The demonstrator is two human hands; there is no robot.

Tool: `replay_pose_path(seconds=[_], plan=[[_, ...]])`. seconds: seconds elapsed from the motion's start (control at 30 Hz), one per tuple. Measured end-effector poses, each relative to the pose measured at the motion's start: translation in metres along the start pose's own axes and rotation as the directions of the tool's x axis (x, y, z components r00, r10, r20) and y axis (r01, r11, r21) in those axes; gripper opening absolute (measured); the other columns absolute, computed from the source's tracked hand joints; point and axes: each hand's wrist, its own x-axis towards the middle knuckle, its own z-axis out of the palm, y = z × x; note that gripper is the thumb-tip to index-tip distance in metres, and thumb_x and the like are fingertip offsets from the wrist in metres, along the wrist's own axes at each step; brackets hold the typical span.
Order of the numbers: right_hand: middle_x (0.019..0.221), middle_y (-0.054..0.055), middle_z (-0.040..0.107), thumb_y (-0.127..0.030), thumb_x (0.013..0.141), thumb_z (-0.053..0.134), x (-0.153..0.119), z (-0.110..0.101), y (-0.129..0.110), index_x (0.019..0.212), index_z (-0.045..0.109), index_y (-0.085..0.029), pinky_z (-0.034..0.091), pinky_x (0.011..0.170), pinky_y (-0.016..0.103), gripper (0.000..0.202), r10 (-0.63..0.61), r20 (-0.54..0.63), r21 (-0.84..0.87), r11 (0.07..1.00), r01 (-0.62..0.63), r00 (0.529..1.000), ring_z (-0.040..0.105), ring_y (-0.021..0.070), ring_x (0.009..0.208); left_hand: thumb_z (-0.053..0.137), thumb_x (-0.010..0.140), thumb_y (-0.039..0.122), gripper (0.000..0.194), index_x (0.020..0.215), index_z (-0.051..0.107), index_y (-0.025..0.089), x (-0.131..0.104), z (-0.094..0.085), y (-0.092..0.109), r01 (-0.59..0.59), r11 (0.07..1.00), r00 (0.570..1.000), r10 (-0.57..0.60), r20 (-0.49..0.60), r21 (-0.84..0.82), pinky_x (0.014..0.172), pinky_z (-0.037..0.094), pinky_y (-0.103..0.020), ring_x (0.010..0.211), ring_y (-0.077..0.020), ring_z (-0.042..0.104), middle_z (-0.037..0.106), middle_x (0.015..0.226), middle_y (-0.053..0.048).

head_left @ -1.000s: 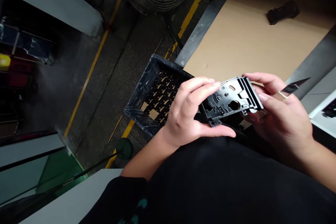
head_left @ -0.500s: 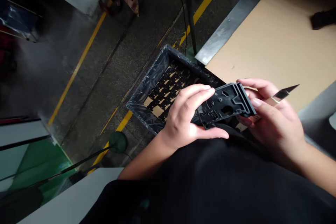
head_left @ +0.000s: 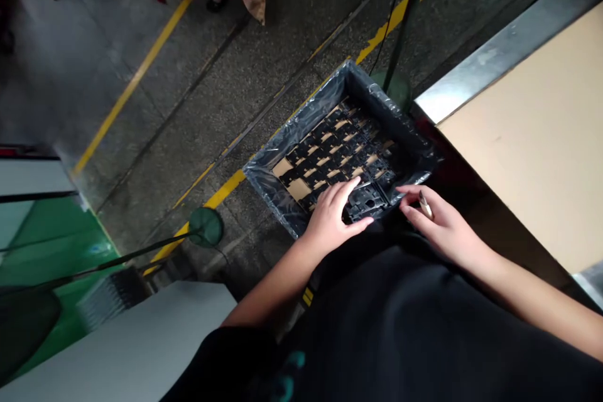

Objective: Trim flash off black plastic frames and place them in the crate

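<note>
A black moulded plastic part (head_left: pixel 370 201) with cutouts lies between the thumb and fingers of my left hand (head_left: pixel 330 218), which grips its left end. My right hand (head_left: pixel 440 221) is closed around a small pointed knife (head_left: pixel 425 206) with a light handle. Its thumb and forefinger are close to the right end of the part; I cannot tell whether they touch it. Both hands are over the near side of a plastic-lined box (head_left: pixel 301 122). Inside the box, rows of similar black parts (head_left: pixel 325 154) lie over tan cardboard.
A table (head_left: pixel 537 132) with a tan top and metal edge (head_left: pixel 499 53) stands at the right. Beside the box are a dark stand (head_left: pixel 409 19) and a round green base (head_left: pixel 206 226). A grey-white surface (head_left: pixel 155 333) lies at lower left. Yellow lines (head_left: pixel 136 78) mark the floor.
Both hands have moved away from me and down to the box, carrying the plastic part. My right hand keeps the knife, now pointing differently. The view has shifted, showing more of the box.
</note>
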Motion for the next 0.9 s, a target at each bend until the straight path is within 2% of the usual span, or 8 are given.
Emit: replay_pose_path(seconds=[0.13, 0.27, 0.33, 0.5, 0.73, 0.9], plan=[[0.108, 0.003, 0.064, -0.049, 0.098, 0.071, 0.006, 0.006, -0.019, 0.14, 0.062, -0.03, 0.052, 0.055, 0.025, 0.047, 0.011, -0.03, 0.11, 0.994, -0.007, 0.999, 0.053, 0.0133, 0.067, 0.08, 0.089, 0.047, 0.083, 0.158, 0.041, 0.023, 0.005, -0.021, 0.022, -0.135, 0.99, 0.984, 0.128, -0.127, -0.05, 0.118, 0.053, -0.052, 0.139, -0.03, 0.061, 0.06, 0.149, -0.016], [0.105, 0.002, 0.064, -0.049, 0.097, 0.072, 0.009, 0.001, -0.051, 0.135, 0.068, -0.037, 0.048, 0.045, 0.022, 0.041, 0.069, -0.054, 0.265, 0.963, -0.052, 0.996, 0.054, 0.0136, 0.065, 0.082, 0.085, 0.052, 0.083, 0.152, 0.047, 0.019, 0.025, -0.037, 0.052, -0.28, 0.96, 0.918, 0.262, -0.298, -0.02, 0.116, 0.055, -0.048, 0.136, -0.0299, 0.06, 0.059, 0.144, -0.017], [0.101, 0.002, 0.066, -0.047, 0.096, 0.073, 0.005, -0.002, -0.065, 0.133, 0.069, -0.038, 0.046, 0.042, 0.023, 0.038, 0.059, -0.06, 0.321, 0.946, -0.037, 0.996, 0.055, 0.0147, 0.062, 0.082, 0.085, 0.056, 0.082, 0.15, 0.048, 0.02, 0.033, -0.041, 0.064, -0.31, 0.951, 0.896, 0.297, -0.329, 0.016, 0.113, 0.057, -0.048, 0.131, -0.0297, 0.063, 0.062, 0.14, -0.016], [0.091, 0.003, 0.065, -0.045, 0.094, 0.076, -0.01, -0.016, -0.08, 0.127, 0.073, -0.038, 0.04, 0.039, 0.025, 0.035, 0.072, -0.151, 0.402, 0.915, -0.005, 0.986, 0.056, 0.0163, 0.06, 0.08, 0.083, 0.064, 0.088, 0.152, 0.044, 0.024, 0.05, -0.044, 0.09, -0.382, 0.922, 0.874, 0.384, -0.299, 0.069, 0.112, 0.056, -0.052, 0.129, -0.0322, 0.064, 0.063, 0.139, -0.014], [0.095, 0.003, 0.065, -0.047, 0.094, 0.077, -0.027, -0.039, -0.072, 0.128, 0.073, -0.04, 0.045, 0.044, 0.025, 0.035, 0.12, -0.141, 0.538, 0.842, -0.025, 0.983, 0.063, 0.018, 0.07, 0.077, 0.084, 0.066, 0.083, 0.151, 0.046, 0.027, 0.066, -0.037, 0.129, -0.394, 0.916, 0.886, 0.399, -0.237, 0.069, 0.11, 0.057, -0.056, 0.13, -0.0343, 0.062, 0.062, 0.137, -0.013], [0.097, 0.003, 0.066, -0.044, 0.094, 0.077, -0.042, -0.047, -0.067, 0.126, 0.075, -0.04, 0.045, 0.044, 0.025, 0.032, 0.082, -0.187, 0.576, 0.816, 0.042, 0.979, 0.059, 0.0163, 0.067, 0.08, 0.081, 0.069, 0.088, 0.152, 0.044, 0.031, 0.067, -0.03, 0.141, -0.435, 0.898, 0.876, 0.44, -0.197, 0.07, 0.111, 0.056, -0.057, 0.13, -0.0352, 0.061, 0.061, 0.138, -0.012]])
